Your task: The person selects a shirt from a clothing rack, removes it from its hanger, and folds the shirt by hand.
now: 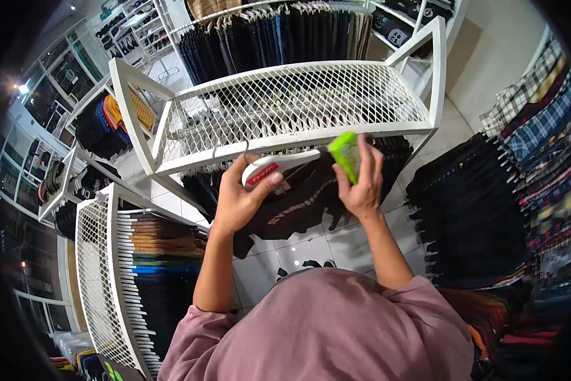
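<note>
Gripping white hanger [279,166], red label unreadable, in left hand [237,203]; pinching green tag [346,155] in right hand [361,187]. Between, black garment [298,206], lettering blurred; beyond, white mesh rack [285,101], tiled floor [311,254].

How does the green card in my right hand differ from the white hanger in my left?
The green card is bright green and small; the white hanger is long, narrow and bears a red label. The hanger carries a black garment; the card carries nothing. The right hand pinches the card, the left hand grips the hanger's end. Both are held up just below the white mesh rack.
</note>
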A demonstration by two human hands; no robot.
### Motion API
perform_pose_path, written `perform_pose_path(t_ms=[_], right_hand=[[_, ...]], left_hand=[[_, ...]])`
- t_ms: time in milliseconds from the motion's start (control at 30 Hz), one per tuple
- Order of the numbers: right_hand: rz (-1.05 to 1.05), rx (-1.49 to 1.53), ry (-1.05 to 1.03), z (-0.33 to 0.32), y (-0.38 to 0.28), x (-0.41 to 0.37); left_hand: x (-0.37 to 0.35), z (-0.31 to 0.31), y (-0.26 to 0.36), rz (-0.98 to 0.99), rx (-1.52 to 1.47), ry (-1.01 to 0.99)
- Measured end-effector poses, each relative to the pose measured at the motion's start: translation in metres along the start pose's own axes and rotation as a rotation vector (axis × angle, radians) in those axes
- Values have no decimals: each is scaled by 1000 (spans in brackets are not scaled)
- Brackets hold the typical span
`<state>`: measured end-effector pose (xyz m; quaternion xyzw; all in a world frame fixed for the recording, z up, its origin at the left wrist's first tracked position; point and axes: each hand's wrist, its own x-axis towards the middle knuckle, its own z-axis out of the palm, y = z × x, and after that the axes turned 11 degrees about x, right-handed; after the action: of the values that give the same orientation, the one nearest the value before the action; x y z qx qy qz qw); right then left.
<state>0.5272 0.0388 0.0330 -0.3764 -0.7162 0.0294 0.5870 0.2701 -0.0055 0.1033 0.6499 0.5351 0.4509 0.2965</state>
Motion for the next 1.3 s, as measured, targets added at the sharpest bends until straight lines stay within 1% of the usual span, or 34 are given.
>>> perform_pose_path(t_ms=[33,67,100,167,200,233,300,333,367,433,467,500,600,633,700,767,833,900,933,967,1033,1100,1167,1200,1233,1300], right_hand=[[40,-43,71,0,13,-1],[181,-77,109,-2,36,-8],[319,-110,141,-8,57,-14],[401,-151,96,-25,72,-19],[354,-92,79,-31,64,-15],[279,-9,61,-33,51,-6],[218,149,-64,-32,2,21],[104,158,-114,-28,-13,29],[30,202,-179,-21,-26,35],[-38,188,-309,-11,-36,39],[-33,125,-336,-9,-31,41],[-10,119,-337,-9,-17,44],[189,-108,-245,-18,39,49],[275,-209,-231,-21,49,52],[219,-142,-183,-29,49,55],[124,10,-159,-22,10,65],[17,136,-291,-11,-30,67],[62,252,-488,-3,-60,63],[4,223,-524,2,-60,62],[6,222,-515,4,-51,63],[126,110,-449,0,-17,69],[190,-170,-374,-7,40,66],[261,-291,-375,-24,54,63],[269,-199,-319,-25,53,63],[257,-189,-335,-24,36,67],[184,158,-279,-18,-10,73]], left_hand=[[-4,-3,-4,21,35,-20],[-10,-5,-5,-16,-62,-26],[-14,-4,-20,35,-9,27],[-26,-14,-31,55,90,30],[-30,-19,-27,204,281,64],[-34,-17,-27,255,327,100],[-40,-19,-22,312,560,97],[-41,-17,-20,401,612,116],[-43,-17,-19,433,714,76],[-42,-16,-18,602,775,77],[-45,-17,-21,618,840,81],[-49,-19,-24,615,841,85],[-57,-26,-32,719,1009,155],[-61,-26,-34,702,1010,165],[-64,-28,-35,722,1050,202],[-64,-26,-37,731,1073,217],[-66,-24,-37,754,1092,208],[-65,-23,-33,789,1127,159],[-65,-23,-33,810,1133,162],[-66,-25,-34,818,1134,158],[-73,-30,-36,780,1151,196],[-81,-37,-34,732,1151,194],[-86,-44,-35,693,1143,206],[-89,-47,-34,671,1139,221],[-91,-48,-33,651,1146,231],[-92,-52,-30,671,1157,197]])
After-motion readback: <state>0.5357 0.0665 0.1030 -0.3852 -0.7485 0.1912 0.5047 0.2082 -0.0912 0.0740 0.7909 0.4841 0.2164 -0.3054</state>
